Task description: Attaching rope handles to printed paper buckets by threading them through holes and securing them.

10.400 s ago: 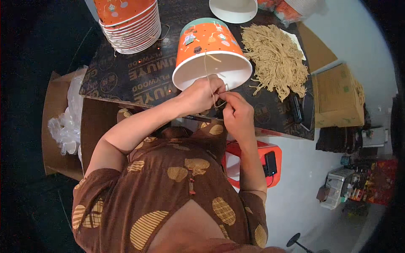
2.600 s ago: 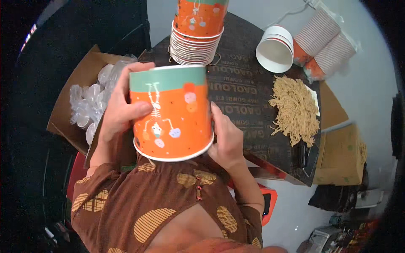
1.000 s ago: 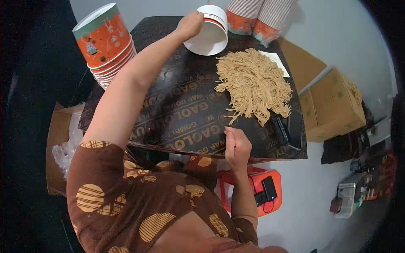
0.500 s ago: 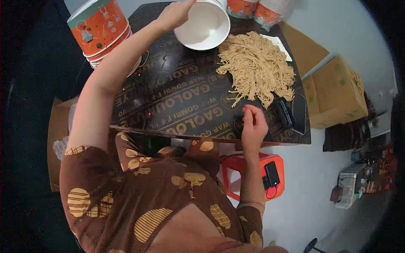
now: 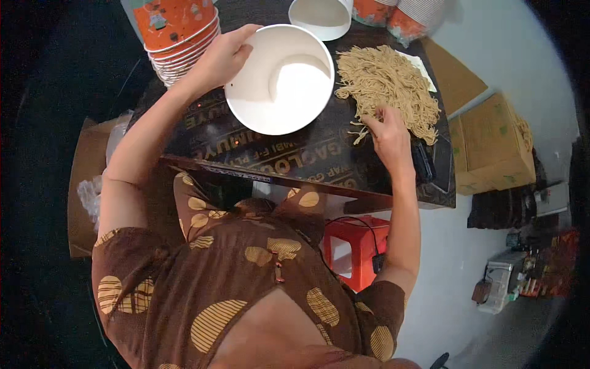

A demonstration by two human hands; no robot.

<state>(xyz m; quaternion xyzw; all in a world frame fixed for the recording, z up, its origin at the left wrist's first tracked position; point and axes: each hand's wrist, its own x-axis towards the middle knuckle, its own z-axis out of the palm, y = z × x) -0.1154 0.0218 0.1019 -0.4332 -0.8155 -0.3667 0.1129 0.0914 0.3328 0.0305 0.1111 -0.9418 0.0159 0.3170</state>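
My left hand (image 5: 228, 56) grips the rim of a large white paper bucket (image 5: 252, 92), its thumb side at the upper left of the rim. The bucket is tilted, so its bare white inside faces me. At the near edge of a heap of tan cords (image 5: 393, 80), my right hand (image 5: 391, 136) has its thumb and fingers closed on a few strands. A second white bucket (image 5: 322, 17) lies tipped behind the first, its mouth toward me.
Stacked orange printed buckets (image 5: 178, 31) rise at the far left of the dark table (image 5: 295, 166). More orange cups (image 5: 409, 24) in clear wrap stand at the back. Right of the table are a cardboard box (image 5: 495, 144) and, below, a red stool (image 5: 362, 246). A black object (image 5: 423, 161) lies near the right edge.
My left hand has come nearer with a white bucket, while another now shows behind it. My right hand has moved forward from the table's near edge to the cords and closed on some.
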